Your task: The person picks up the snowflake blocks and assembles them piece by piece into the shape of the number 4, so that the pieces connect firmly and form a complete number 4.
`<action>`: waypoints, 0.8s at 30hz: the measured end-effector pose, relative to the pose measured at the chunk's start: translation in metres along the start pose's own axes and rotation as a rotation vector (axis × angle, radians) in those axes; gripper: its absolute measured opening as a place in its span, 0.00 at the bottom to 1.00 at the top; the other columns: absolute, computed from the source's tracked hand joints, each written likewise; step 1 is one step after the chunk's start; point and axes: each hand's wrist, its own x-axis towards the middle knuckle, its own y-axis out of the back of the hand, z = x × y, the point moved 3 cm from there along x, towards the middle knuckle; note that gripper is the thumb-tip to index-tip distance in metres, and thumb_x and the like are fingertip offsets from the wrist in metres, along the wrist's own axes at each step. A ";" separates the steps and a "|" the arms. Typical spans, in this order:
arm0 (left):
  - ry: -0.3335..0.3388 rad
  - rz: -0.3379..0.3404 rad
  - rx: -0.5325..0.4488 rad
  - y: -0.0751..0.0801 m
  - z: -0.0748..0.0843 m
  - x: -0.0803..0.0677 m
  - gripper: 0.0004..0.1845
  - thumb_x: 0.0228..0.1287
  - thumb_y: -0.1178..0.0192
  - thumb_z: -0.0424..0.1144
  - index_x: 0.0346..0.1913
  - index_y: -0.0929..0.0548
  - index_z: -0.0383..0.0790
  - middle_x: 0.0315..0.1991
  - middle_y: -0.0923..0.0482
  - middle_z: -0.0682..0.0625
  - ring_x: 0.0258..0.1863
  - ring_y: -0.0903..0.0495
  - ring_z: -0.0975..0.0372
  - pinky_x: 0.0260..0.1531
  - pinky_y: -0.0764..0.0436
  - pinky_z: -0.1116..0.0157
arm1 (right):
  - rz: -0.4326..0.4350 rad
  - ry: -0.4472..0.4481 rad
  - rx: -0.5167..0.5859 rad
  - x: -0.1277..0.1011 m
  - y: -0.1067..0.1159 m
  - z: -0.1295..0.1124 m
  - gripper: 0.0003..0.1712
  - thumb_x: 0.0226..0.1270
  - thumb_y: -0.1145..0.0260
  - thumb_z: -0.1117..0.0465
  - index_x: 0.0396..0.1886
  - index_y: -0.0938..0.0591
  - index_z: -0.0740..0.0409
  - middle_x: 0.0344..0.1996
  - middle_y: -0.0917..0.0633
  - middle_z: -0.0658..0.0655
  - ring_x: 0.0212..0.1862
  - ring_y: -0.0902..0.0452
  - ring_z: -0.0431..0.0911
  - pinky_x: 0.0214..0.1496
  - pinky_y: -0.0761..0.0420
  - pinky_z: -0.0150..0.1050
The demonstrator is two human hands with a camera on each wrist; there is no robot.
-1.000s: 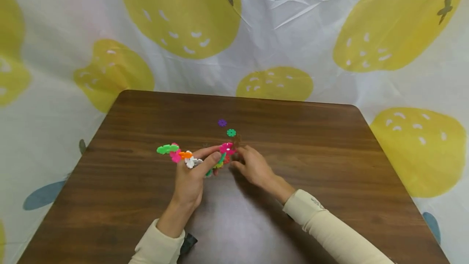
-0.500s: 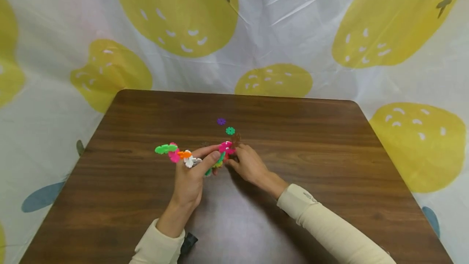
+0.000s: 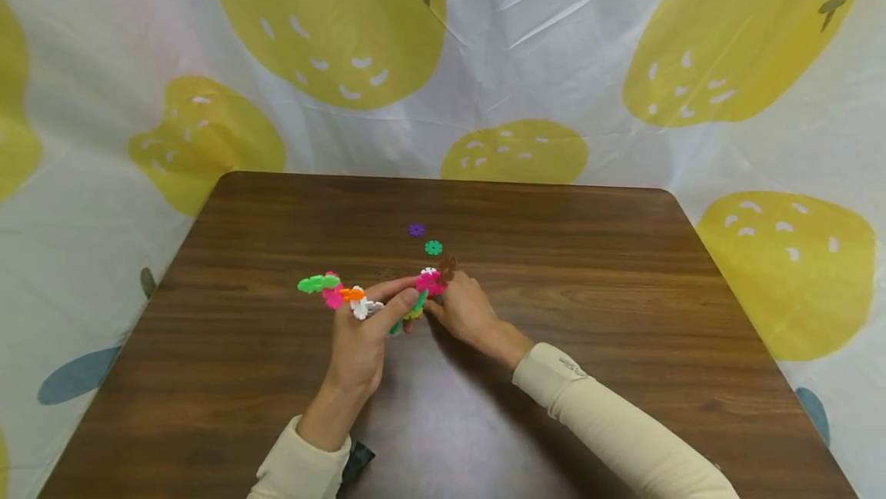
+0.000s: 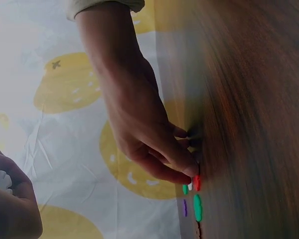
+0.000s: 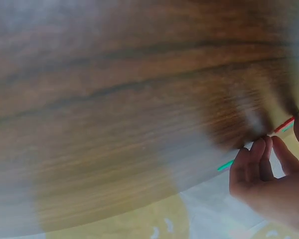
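My left hand (image 3: 360, 334) grips a chain of interlocked plastic discs (image 3: 353, 297) just above the brown table (image 3: 588, 291). The chain runs from a green disc (image 3: 314, 282) on the left through pink, orange and white ones to a pink disc (image 3: 429, 281) on the right. At that right end my right hand (image 3: 465, 307) pinches the chain, with a brown disc (image 3: 448, 262) beside its fingertips. The left wrist view has the right hand (image 4: 144, 129) reaching down to the table, a red disc (image 4: 197, 183) at its fingertips. The right wrist view is blurred.
A loose purple disc (image 3: 416, 230) and a loose green disc (image 3: 433, 247) lie on the table just beyond the hands. A white cloth with yellow fruit prints (image 3: 526, 61) hangs behind and around the table.
My right hand has slid a little left, closing onto the chain's right end. The left hand and the chain have stayed nearly still.
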 end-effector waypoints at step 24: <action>0.010 -0.013 0.048 0.001 0.000 -0.002 0.11 0.55 0.37 0.32 0.40 0.17 0.29 0.26 0.15 0.49 0.19 0.22 0.61 0.20 0.23 0.68 | -0.171 -0.057 -0.031 0.003 0.010 -0.010 0.08 0.49 0.32 0.62 0.31 0.21 0.49 0.31 0.18 0.51 0.38 0.23 0.50 0.29 0.25 0.46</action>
